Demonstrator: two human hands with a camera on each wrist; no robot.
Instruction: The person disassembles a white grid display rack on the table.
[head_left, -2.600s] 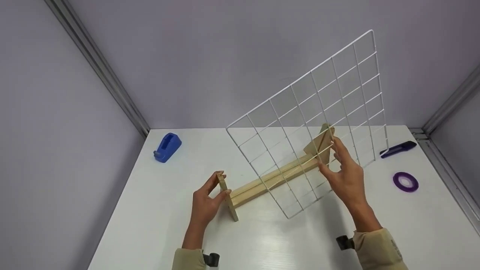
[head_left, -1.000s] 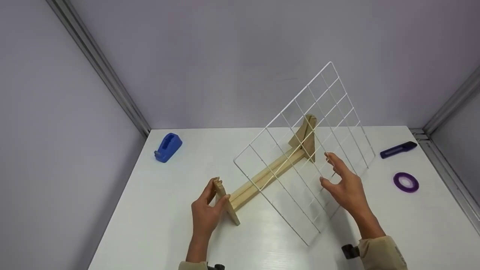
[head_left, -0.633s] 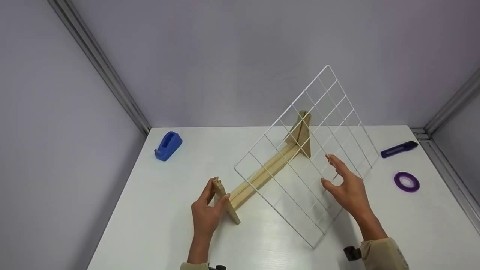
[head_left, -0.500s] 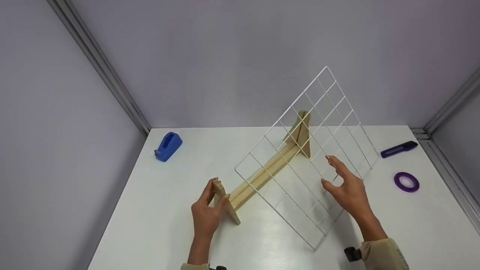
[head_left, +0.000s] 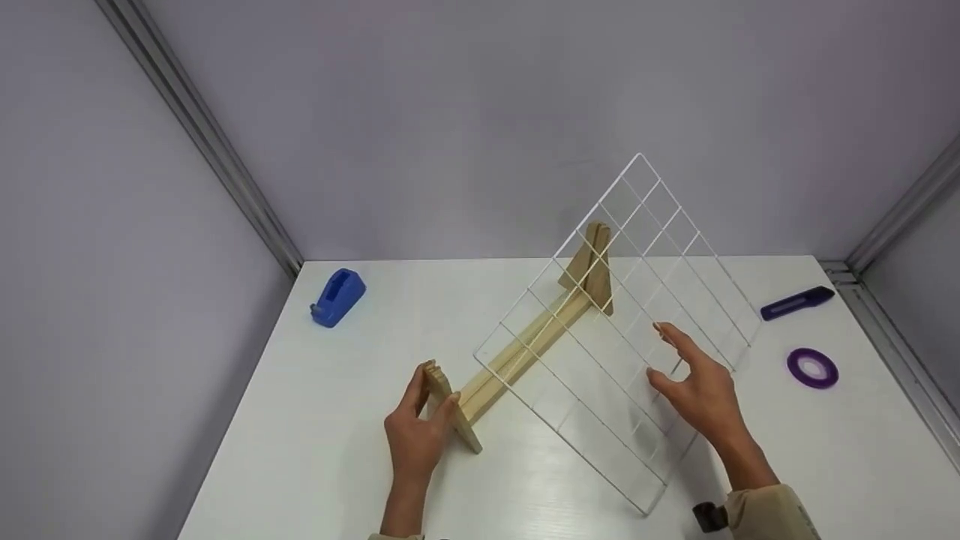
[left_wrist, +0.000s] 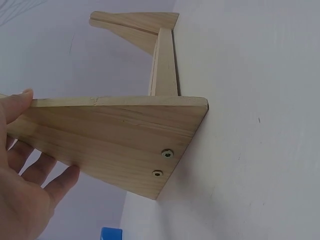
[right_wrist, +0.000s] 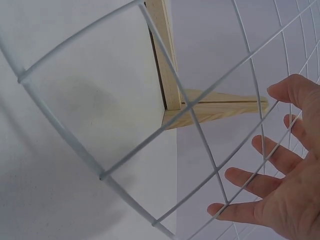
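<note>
A wooden stand (head_left: 525, 352), a long rail with a triangular end piece at each end, lies on the white table (head_left: 337, 420). My left hand (head_left: 420, 431) pinches the near end piece (head_left: 450, 409), thumb on its top edge (left_wrist: 115, 135) and fingers behind it. A white wire grid panel (head_left: 615, 300) leans steeply, lower edge on the table near the rail. My right hand (head_left: 694, 390) is spread flat against the panel's near side. In the right wrist view its straight fingers (right_wrist: 285, 200) touch the wires (right_wrist: 102, 176), with the stand (right_wrist: 165, 60) behind.
A blue tape dispenser (head_left: 336, 297) sits at the back left of the table. A dark blue utility knife (head_left: 795, 301) and a purple tape roll (head_left: 812, 367) lie at the right. Grey walls close off the back and both sides.
The grid panel has tipped lower and swung, its top corner dropping. The stand's far end has turned slightly left. My right hand went from gripping the panel to lying open against it.
</note>
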